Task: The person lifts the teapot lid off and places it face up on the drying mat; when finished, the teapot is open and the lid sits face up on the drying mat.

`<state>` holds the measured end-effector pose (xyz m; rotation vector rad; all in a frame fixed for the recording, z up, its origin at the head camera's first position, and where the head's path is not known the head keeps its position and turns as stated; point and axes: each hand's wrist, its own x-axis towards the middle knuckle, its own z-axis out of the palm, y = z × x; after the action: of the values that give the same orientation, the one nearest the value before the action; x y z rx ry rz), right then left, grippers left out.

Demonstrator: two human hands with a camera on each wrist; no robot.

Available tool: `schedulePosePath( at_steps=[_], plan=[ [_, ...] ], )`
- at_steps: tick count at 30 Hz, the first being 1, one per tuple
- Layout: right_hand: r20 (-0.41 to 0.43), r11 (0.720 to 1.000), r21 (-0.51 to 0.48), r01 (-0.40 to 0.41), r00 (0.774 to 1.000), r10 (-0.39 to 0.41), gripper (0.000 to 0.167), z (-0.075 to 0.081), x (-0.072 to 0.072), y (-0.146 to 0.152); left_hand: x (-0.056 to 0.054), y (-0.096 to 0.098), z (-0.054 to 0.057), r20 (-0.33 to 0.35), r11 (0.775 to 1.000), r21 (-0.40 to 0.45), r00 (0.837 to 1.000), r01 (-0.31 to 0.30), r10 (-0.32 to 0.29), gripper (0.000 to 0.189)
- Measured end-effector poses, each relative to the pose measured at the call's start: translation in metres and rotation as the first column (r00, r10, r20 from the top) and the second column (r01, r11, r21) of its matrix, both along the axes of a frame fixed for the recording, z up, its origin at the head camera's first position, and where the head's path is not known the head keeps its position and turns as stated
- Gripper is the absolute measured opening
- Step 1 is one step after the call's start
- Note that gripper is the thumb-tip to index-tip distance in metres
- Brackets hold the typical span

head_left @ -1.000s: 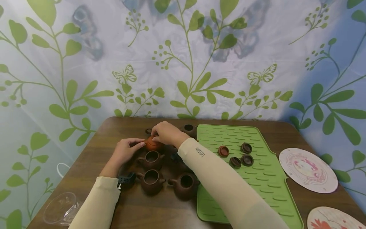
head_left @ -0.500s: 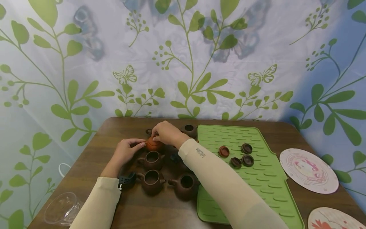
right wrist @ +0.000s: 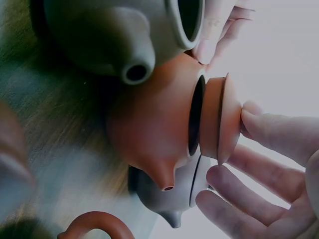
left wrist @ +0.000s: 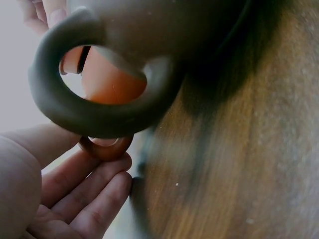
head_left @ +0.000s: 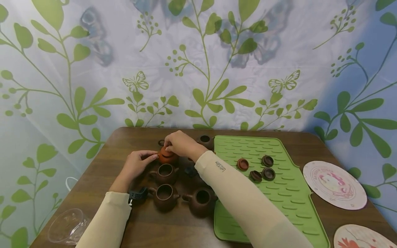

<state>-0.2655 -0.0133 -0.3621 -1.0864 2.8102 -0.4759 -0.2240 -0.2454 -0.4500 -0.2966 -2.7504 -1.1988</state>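
A small orange clay teapot (head_left: 169, 159) stands in the back row of teapots. My left hand (head_left: 136, 167) pinches its ring handle (left wrist: 107, 150) between thumb and fingers. With my right hand (head_left: 183, 144) I pinch the knob of its orange lid (right wrist: 219, 119). In the right wrist view the lid is lifted just off the rim, with the dark opening showing between them. An open dark brown teapot (head_left: 165, 174) sits directly in front of the orange one. Behind it, a dark teapot (right wrist: 172, 194) with its lid on is mostly hidden by my right hand in the head view.
More lidless brown teapots (head_left: 164, 197) stand nearby, one (head_left: 200, 203) at the mat's left edge. Several loose lids, including an orange lid (head_left: 243, 164), lie on the green mat (head_left: 279, 203). A round pink-white mat (head_left: 335, 185) lies right; a clear plastic container (head_left: 66, 225) lies front left.
The orange lid, seated on the teapot earlier, is now raised slightly in my right hand, with a dark gap under it. My left hand stays on the handle.
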Motion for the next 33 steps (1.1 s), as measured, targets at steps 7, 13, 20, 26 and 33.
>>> schedulePosePath(
  at_steps=[7,13,20,26,33],
  plan=[
    [0.049,0.999,-0.050,-0.006,0.999,0.008,0.012,0.005,0.006,0.003,0.001,0.000,0.001,0.002,1.000,0.003,1.000,0.001,-0.001,0.026],
    [0.063,0.997,-0.083,-0.006,0.998,0.011,0.011,0.008,0.011,0.009,0.002,0.001,0.002,0.003,1.000,0.000,1.000,-0.001,0.001,0.026],
    [0.076,0.988,-0.154,0.008,0.997,0.003,0.008,0.006,0.010,0.029,0.002,0.001,0.002,-0.009,1.000,0.004,1.000,-0.004,0.004,0.026],
    [0.126,0.965,-0.257,0.050,0.992,-0.017,0.019,0.005,0.013,0.045,0.001,-0.001,-0.001,-0.017,1.000,0.007,1.000,-0.008,0.009,0.025],
    [0.259,0.875,-0.474,0.100,0.965,0.030,0.041,0.012,0.020,0.078,0.003,0.001,0.000,-0.034,1.000,0.016,0.999,0.001,-0.001,0.025]
  ],
)
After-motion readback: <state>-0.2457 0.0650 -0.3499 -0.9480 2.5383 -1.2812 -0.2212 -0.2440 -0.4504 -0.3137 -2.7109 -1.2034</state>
